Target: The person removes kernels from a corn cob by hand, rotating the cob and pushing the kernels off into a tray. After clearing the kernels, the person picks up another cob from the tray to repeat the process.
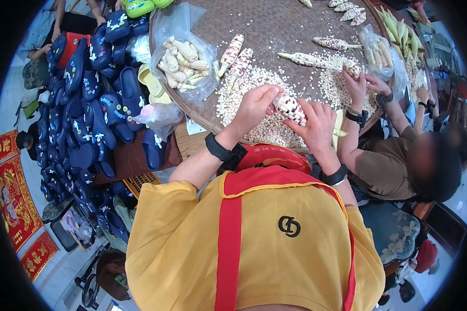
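Note:
A corn cob (289, 108) with white and dark red kernels is held between my two hands above a round woven tray (254, 23). My right hand (317, 123) wraps its fingers and thumb around the cob's right side. At the cob's upper left end, my left hand (255, 110) is closed, with the thumb pressed on the kernels. Some of its fingertips are hidden. Under both hands lies a heap of loose corn kernels (262, 78). Just beyond my left hand, two speckled corn cobs (232, 53) rest on the tray.
A plastic bag of stripped cobs (184, 65) sits at the tray's left. Blue clogs (85, 114) are piled farther left. At right, a co-worker's hands (358, 85) hold another cob. Another bag of cobs (381, 54) and corn in husks (399, 28) stand at the far right.

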The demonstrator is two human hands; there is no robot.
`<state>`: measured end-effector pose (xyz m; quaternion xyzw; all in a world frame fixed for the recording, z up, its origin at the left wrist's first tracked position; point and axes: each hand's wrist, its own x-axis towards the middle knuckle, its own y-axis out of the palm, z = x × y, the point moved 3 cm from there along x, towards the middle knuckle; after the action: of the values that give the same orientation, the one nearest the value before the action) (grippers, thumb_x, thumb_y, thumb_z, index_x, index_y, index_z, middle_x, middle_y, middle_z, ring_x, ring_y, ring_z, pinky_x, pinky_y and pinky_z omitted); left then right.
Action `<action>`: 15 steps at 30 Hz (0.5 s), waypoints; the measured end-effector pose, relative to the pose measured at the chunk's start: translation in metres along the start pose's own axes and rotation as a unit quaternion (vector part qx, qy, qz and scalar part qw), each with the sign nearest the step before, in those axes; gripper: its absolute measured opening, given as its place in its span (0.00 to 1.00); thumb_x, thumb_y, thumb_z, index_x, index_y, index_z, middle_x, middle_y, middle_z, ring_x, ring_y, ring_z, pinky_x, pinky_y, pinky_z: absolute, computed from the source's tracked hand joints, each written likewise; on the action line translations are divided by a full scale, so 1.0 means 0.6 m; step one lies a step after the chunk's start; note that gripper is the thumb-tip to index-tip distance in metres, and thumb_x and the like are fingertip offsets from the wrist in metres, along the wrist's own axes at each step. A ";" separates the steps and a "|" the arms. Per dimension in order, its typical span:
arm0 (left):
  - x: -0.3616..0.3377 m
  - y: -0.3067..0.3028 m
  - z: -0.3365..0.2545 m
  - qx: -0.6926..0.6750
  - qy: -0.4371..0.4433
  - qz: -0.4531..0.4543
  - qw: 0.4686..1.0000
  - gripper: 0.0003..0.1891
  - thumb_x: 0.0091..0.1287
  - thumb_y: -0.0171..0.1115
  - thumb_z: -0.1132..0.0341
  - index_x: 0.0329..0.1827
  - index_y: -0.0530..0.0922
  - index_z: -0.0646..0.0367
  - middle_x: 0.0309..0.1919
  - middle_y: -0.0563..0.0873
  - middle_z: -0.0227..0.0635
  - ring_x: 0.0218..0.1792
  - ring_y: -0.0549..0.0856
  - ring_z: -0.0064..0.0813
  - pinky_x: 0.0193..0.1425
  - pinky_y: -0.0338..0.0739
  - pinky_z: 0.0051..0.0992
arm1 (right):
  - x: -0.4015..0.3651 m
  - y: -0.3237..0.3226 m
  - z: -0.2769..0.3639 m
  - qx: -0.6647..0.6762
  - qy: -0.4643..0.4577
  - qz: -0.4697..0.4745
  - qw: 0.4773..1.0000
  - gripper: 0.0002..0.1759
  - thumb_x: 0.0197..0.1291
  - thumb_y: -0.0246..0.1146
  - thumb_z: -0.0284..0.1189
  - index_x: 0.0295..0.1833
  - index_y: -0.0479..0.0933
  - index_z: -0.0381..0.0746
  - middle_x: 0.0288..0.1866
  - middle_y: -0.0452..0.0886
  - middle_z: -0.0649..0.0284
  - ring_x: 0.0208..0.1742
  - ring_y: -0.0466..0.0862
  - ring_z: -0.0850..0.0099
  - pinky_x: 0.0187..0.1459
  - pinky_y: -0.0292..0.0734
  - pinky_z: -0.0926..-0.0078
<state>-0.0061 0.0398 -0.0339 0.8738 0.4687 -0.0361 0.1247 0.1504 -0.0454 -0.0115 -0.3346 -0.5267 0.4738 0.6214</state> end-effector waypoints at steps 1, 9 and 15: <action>0.001 0.000 0.004 0.007 -0.004 -0.002 1.000 0.16 0.73 0.47 0.61 0.49 0.80 0.63 0.29 0.80 0.25 0.26 0.74 0.12 0.31 0.70 0.15 | 0.000 0.000 -0.001 -0.001 0.001 0.000 1.000 0.32 0.36 0.72 0.51 0.50 0.78 0.52 0.36 0.75 0.71 0.41 0.72 0.69 0.42 0.61 0.66; 0.002 0.011 0.007 0.114 0.044 0.003 0.992 0.14 0.71 0.52 0.62 0.49 0.79 0.63 0.30 0.82 0.25 0.28 0.75 0.11 0.31 0.70 0.14 | 0.002 -0.001 0.004 -0.009 -0.003 0.004 1.000 0.31 0.34 0.73 0.50 0.49 0.78 0.53 0.37 0.74 0.71 0.41 0.71 0.69 0.42 0.60 0.66; 0.000 0.005 0.003 0.069 0.038 -0.029 0.996 0.16 0.73 0.49 0.60 0.48 0.80 0.63 0.29 0.81 0.25 0.26 0.74 0.11 0.30 0.70 0.15 | 0.006 -0.005 0.009 -0.005 -0.002 -0.020 1.000 0.29 0.34 0.73 0.48 0.47 0.78 0.54 0.36 0.73 0.70 0.41 0.71 0.68 0.42 0.60 0.66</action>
<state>-0.0032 0.0379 -0.0349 0.8671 0.4946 -0.0385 0.0445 0.1456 -0.0432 -0.0065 -0.3263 -0.5372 0.4596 0.6275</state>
